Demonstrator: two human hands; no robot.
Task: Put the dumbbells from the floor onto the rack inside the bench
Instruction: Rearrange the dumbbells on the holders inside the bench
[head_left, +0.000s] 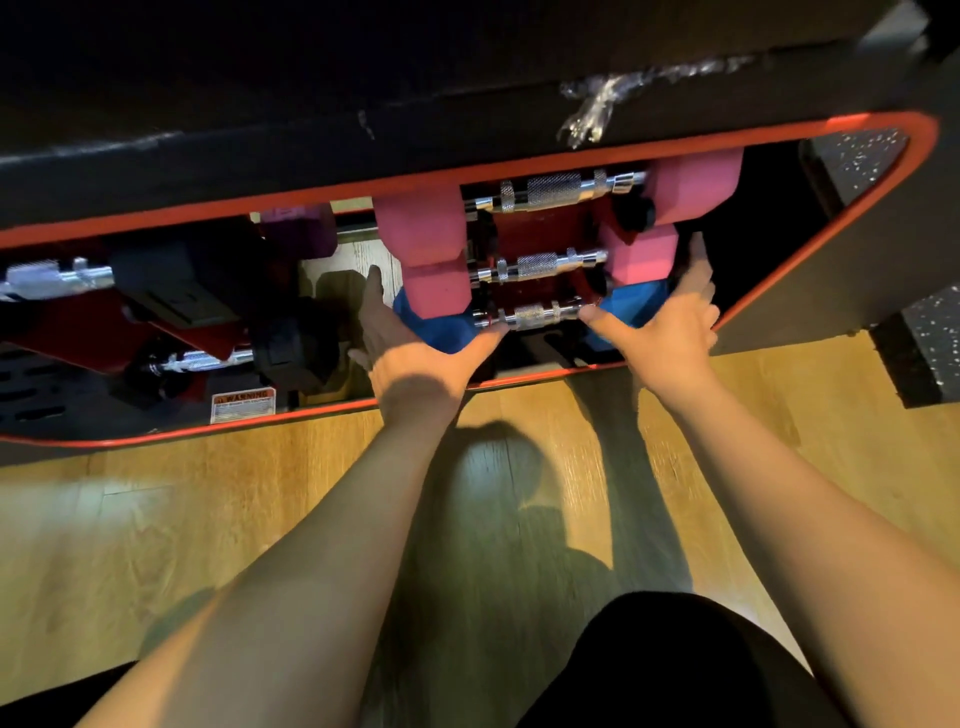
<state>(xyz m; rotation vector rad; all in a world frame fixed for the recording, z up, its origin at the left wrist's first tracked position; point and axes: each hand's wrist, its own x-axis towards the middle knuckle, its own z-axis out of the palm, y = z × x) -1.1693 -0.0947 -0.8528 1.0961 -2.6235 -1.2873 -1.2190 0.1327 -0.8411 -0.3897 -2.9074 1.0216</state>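
Clearly, in the head view, the blue dumbbell (524, 318) sits at the lowest rung of the red rack (540, 234) inside the bench (467, 130), below two pink dumbbells (550, 260) stacked above it. The left hand (410, 358) cups the left blue head, fingers stretched up along its outer side and thumb reaching toward the chrome handle. The right hand (670, 332) holds the right blue head the same way, fingers straight up beside the lower pink head, thumb pointing inward to the handle.

I judge the dumbbell dense and rigid, heavy for its size; the coated heads look grippy, the knurled chrome handle firm but narrow. Holding both heads keeps it level, though the handle would give a surer one-hand grip.

Room is tight. The orange rim (519, 382) of the opening runs just under both wrists, and the pink heads are touching or nearly touching the blue ones above. To the left, black dumbbells (296, 348) fill the neighbouring bay. The wooden floor (260, 519) behind the arms offers open space for drawing back.
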